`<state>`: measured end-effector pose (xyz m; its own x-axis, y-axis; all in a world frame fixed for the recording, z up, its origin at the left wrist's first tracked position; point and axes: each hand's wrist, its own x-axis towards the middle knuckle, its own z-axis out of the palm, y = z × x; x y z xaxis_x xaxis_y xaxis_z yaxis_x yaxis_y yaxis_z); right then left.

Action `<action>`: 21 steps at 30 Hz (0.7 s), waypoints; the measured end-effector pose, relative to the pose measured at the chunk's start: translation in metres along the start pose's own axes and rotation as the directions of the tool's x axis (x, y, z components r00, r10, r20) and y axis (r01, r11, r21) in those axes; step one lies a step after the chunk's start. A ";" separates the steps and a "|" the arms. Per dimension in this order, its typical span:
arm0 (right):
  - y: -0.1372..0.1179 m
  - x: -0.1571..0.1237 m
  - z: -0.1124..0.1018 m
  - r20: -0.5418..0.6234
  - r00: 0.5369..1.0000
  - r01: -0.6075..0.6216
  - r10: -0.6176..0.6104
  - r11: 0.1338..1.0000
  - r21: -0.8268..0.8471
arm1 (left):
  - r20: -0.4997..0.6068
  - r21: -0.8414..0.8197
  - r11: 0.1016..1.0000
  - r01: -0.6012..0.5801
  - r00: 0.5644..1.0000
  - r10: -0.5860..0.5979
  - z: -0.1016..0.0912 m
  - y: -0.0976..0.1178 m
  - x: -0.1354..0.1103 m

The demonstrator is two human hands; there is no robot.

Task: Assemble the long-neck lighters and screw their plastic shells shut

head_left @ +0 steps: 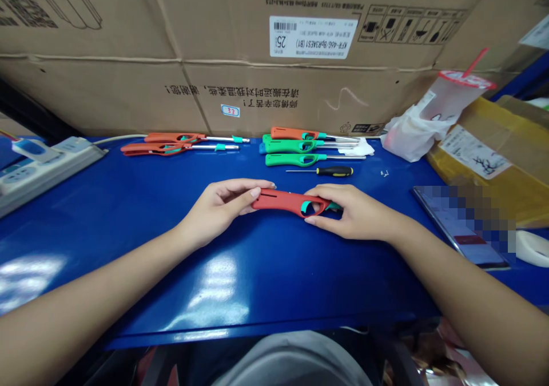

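Observation:
A red-orange long-neck lighter [281, 201] with a teal trigger is held between both hands, just above the blue table. My left hand [225, 206] pinches the handle's rear end between thumb and fingers. Around the trigger end closes my right hand [349, 211], hiding most of the lighter's metal neck. Behind it lies a black and yellow screwdriver [335, 171]. Farther back are green lighters [285, 159] with an orange lighter [291, 133] on the right, and two orange lighters [154, 148] on the left.
A cardboard box [141, 97] walls off the back. At left sits a white power strip [51, 163]. On the right are a plastic cup [450, 103] in a bag, a yellow package [518, 163] and a phone [454, 231]. The blue table's [274, 294] front edge is near my lap.

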<state>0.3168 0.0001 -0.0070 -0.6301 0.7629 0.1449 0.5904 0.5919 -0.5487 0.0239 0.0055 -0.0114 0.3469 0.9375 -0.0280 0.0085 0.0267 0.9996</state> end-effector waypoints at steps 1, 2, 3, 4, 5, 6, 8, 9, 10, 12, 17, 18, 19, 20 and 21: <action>-0.001 0.000 0.001 -0.001 1.000 -0.008 0.008 1.000 0.010 | 0.005 -0.033 0.999 0.016 1.000 -0.015 0.000 0.000 0.000; -0.001 0.001 0.001 0.002 1.000 -0.010 0.010 1.000 0.020 | 0.015 -0.049 0.999 0.023 1.000 -0.022 0.000 0.000 0.000; -0.001 0.001 0.001 0.003 1.000 -0.007 0.007 1.000 0.029 | 0.030 -0.035 0.999 0.018 0.999 -0.017 0.000 0.001 -0.001; -0.001 0.001 0.001 0.002 1.000 0.000 -0.001 0.999 0.042 | 0.045 0.007 1.000 -0.004 0.999 0.004 0.000 0.001 -0.001; -0.001 0.002 0.001 0.001 1.000 0.009 -0.009 0.998 0.056 | 0.064 0.066 0.997 -0.042 0.997 0.038 0.000 0.001 -0.001; -0.001 0.002 0.000 0.003 1.000 0.015 -0.015 0.998 0.069 | 0.090 0.130 0.987 -0.090 0.993 0.079 0.000 0.000 -0.001; 0.000 0.002 -0.001 0.006 1.000 0.024 -0.024 0.996 0.083 | 0.149 0.223 0.958 -0.179 0.978 0.148 0.001 -0.001 -0.001; 0.000 0.002 -0.001 0.007 1.000 0.025 -0.026 0.997 0.079 | 0.170 0.245 0.948 -0.202 0.972 0.163 0.001 -0.002 -0.001; 0.001 0.002 -0.001 0.007 1.000 0.025 -0.025 0.997 0.067 | 0.184 0.264 0.942 -0.208 0.969 0.163 0.002 -0.003 -0.001; 0.001 0.003 0.000 -0.005 1.000 0.018 -0.018 0.999 0.031 | 0.198 0.298 0.933 -0.199 0.970 0.144 0.002 -0.005 -0.001; 0.004 0.005 0.004 -0.051 0.999 0.008 -0.003 0.995 0.103 | 0.255 0.470 0.827 -0.309 0.944 0.208 0.000 -0.008 -0.002; 0.005 0.006 0.004 -0.063 0.998 0.013 -0.005 0.993 0.119 | 0.267 0.499 0.796 -0.342 0.935 0.234 0.000 -0.009 -0.002; 0.006 0.007 0.004 -0.087 0.996 0.021 -0.011 0.993 0.117 | 0.278 0.520 0.770 -0.371 0.925 0.258 -0.001 -0.010 -0.001; 0.008 0.008 0.003 -0.126 0.992 0.032 -0.020 0.995 0.093 | 0.288 0.535 0.749 -0.391 0.918 0.273 -0.002 -0.010 -0.001; 0.011 0.009 0.001 -0.182 0.983 0.040 -0.031 0.998 0.049 | 0.300 0.549 0.731 -0.405 0.912 0.280 -0.003 -0.011 -0.001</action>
<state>0.3170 0.0126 -0.0126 -0.5459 0.7788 0.3088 0.5391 0.6087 -0.5821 0.0212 0.0056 -0.0224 0.6000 0.7583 0.2550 0.3810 -0.5511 0.7424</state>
